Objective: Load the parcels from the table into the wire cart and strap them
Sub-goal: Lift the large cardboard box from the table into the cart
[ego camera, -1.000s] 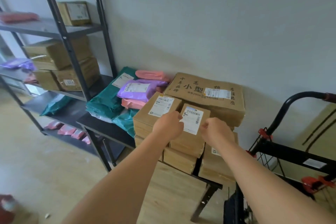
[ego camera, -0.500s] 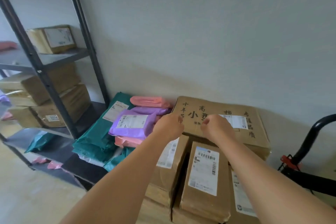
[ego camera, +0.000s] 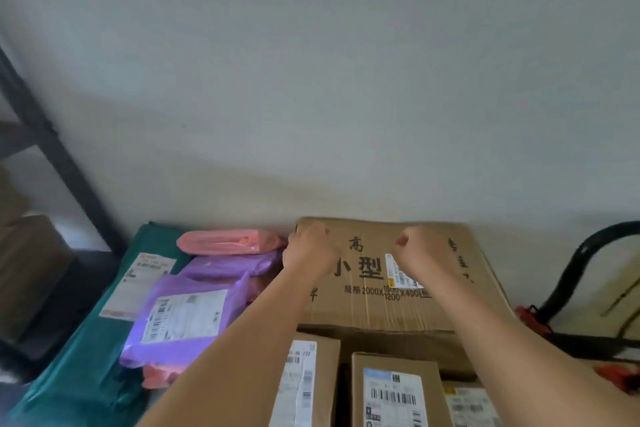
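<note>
A large brown cardboard box (ego camera: 381, 309) with black printed characters lies at the back of the pile against the wall. My left hand (ego camera: 308, 248) hovers as a fist over its far left corner. My right hand (ego camera: 420, 248) is also a fist over the middle of the lid, beside its white label; neither visibly holds anything. In front of it lie three smaller labelled boxes (ego camera: 311, 381), (ego camera: 394, 388), (ego camera: 471, 406). Only the cart's curved black handle (ego camera: 581, 260) shows at the right edge.
Left of the boxes lie soft mailers: a purple one (ego camera: 187, 319), a pink one (ego camera: 228, 241) and a green one (ego camera: 86, 374). A black shelf post (ego camera: 59, 156) and a brown box on the shelf (ego camera: 27, 270) stand at far left. A red clip (ego camera: 530, 315) sits by the cart.
Both hands have travelled from the small front boxes up and back over the large box. The view has closed in on the pile, and the floor and most of the cart are out of sight.
</note>
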The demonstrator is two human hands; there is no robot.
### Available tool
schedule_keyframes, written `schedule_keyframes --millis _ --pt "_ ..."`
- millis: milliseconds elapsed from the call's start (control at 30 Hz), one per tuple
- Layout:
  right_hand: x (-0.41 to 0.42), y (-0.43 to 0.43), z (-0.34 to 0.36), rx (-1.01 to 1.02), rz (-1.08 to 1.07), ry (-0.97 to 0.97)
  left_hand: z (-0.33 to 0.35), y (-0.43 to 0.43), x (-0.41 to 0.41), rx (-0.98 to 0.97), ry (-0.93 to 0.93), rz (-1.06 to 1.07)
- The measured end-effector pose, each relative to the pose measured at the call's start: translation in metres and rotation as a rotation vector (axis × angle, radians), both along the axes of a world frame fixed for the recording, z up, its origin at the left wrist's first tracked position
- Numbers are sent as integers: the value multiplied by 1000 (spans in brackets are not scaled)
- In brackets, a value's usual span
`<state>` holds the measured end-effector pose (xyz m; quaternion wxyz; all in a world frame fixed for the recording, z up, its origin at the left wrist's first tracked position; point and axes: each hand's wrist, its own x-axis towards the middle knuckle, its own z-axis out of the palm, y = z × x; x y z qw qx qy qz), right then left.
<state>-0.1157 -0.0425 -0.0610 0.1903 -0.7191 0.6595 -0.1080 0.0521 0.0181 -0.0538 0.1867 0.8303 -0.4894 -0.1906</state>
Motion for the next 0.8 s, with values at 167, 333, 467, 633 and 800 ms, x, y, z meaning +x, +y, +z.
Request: schedule_keyframes --millis 167,333,467,633,800 --pt "-11 -12 -20 79 -77 28 -22 -21 11 138 0 42" --pt "-18 -18 -44 105 -113 153 -48 -30 25 150 55 114" --pt "-23 -18 -55 79 -106 248 -67 -31 34 168 162 204" --pt "-16 -17 -60 86 -100 277 -74 -29 44 157 297 304" --pt "-6 -8 -62 84 -28 303 -77 -30 52 202 482 396"
